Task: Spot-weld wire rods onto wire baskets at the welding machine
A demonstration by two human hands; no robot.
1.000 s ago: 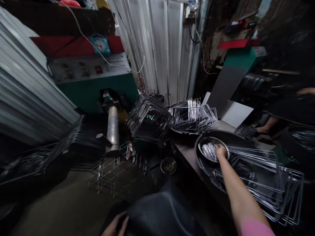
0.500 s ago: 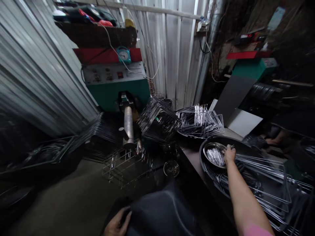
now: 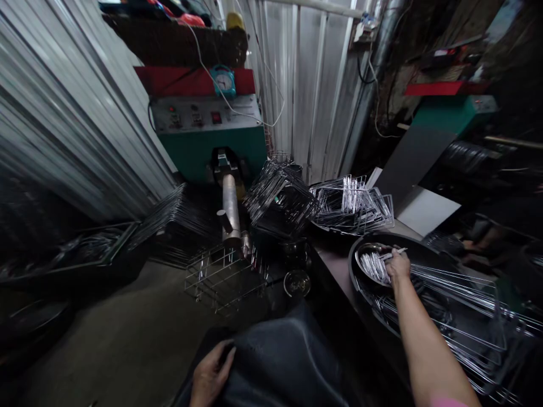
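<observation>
My right hand [image 3: 399,265] is at the rim of a round metal bowl [image 3: 361,249], its fingers closed on a few short metal rods [image 3: 387,256] that poke out past the fingertips. More loose short rods [image 3: 373,265] fill the bowl. The bowl sits in a large black basin [image 3: 354,282] among bent wire frames [image 3: 458,288]. My left hand [image 3: 212,370] rests against the dark apron [image 3: 275,356] over my lap, thumb and fingers apart. Ahead of me a wire rack [image 3: 220,280] hangs under the cylindrical arm [image 3: 230,209] of a green machine [image 3: 212,150].
Wire frames are stacked on the left [image 3: 169,220], in the centre [image 3: 280,198] and in a tray on the right [image 3: 352,203]. A small dish [image 3: 297,282] stands near my knee. A second machine [image 3: 436,121] and part of another person [image 3: 487,240] are at the right.
My right hand has risen slightly at the bowl, and rods now show between its fingers. The view has shifted a little; my left hand stays by the apron.
</observation>
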